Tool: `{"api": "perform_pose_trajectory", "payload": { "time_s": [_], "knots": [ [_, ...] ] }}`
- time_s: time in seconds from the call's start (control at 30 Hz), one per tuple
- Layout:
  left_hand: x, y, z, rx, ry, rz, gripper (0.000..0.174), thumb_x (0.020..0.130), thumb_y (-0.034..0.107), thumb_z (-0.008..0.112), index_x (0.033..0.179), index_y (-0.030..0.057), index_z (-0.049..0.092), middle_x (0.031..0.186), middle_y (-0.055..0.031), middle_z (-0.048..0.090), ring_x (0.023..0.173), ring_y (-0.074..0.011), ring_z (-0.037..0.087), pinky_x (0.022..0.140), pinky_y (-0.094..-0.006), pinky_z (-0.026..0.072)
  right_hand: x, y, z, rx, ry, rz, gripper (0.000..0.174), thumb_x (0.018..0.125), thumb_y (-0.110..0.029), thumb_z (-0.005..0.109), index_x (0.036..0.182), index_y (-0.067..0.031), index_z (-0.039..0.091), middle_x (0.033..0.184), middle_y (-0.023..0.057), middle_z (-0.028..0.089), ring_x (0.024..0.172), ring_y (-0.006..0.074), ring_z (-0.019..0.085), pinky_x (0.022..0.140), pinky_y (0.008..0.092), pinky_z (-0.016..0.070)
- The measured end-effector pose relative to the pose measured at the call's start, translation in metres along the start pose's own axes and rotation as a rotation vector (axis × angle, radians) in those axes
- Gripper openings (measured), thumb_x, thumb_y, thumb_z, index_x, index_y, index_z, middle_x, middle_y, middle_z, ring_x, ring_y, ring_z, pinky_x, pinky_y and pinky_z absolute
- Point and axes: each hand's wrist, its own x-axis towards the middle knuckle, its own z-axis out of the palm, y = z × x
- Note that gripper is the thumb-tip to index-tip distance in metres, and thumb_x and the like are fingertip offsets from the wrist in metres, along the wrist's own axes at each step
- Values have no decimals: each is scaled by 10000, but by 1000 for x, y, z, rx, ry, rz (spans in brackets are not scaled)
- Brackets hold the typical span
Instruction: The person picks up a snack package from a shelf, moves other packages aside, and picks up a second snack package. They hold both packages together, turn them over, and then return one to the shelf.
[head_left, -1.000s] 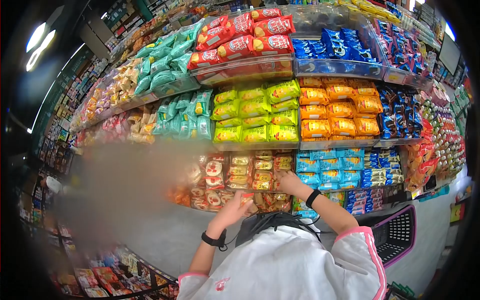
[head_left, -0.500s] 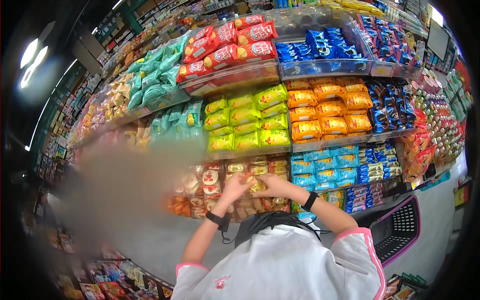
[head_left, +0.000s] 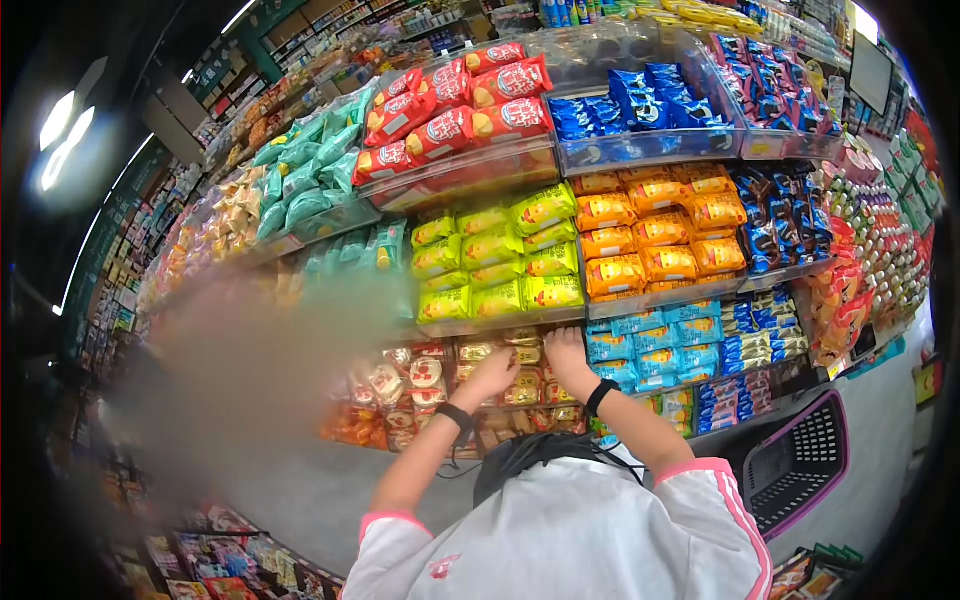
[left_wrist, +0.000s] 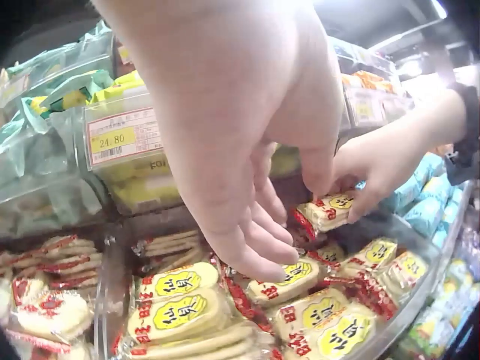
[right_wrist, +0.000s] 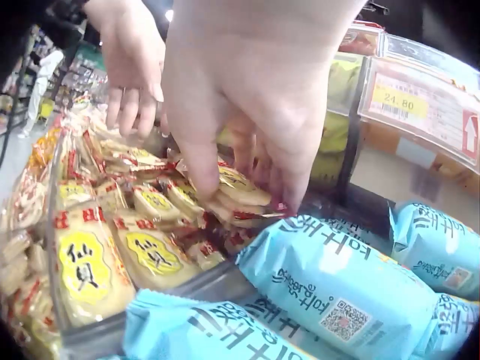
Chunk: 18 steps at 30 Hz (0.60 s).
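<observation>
My right hand (right_wrist: 251,97) pinches a wrapped rice cracker pack (right_wrist: 238,187) between thumb and fingers at the back right corner of the rice cracker bin. In the left wrist view that pack (left_wrist: 330,213) has clear wrap with a yellow label and red print. My left hand (left_wrist: 225,120) hangs over the middle of the same bin with loosely bent fingers and nothing in its grasp. Its fingertips are right at another rice cracker pack (left_wrist: 283,282) lying below. In the head view, the left hand (head_left: 495,375) is left of the right hand (head_left: 568,362).
Light-blue snack packs (right_wrist: 322,277) fill the bin to the right, behind a low divider. Above are bins of yellow-green packs (head_left: 495,250) and orange packs (head_left: 660,225), with a price tag (left_wrist: 122,137). A purple-rimmed basket (head_left: 800,465) stands low on the right.
The hands first came together over the bin around a small pack, then parted. My right hand went back to the bin's rear right; my left hand is now without the pack.
</observation>
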Motion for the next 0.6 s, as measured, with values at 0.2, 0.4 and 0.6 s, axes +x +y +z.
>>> {"api": "perform_pose_trajectory", "payload": {
  "time_s": [0.2,0.4,0.6],
  "knots": [
    [12,-2,16,150,13,66,267,822,109,506,967,-115,515,983,-328,535,956,-467,510,864,-498,417,2,-14,-13,-206,-170,83,279,792,-164,557,1020,-23,637,1014,153,614,1003,304,559,982,466,351],
    [31,-38,36,255,-25,115,338,771,53,508,1057,-127,507,1042,-320,541,994,-458,508,875,-472,424,7,-24,-40,-379,-451,-58,383,843,-220,499,1135,-9,628,1123,186,603,1099,339,521,1001,499,304],
    [34,-8,9,177,-71,56,391,727,26,539,1090,-117,511,1085,-294,546,1035,-413,510,911,-433,417,3,-4,-11,-52,-304,27,393,746,-126,622,1116,4,591,1030,199,605,1047,313,553,948,418,386]
  ]
}}
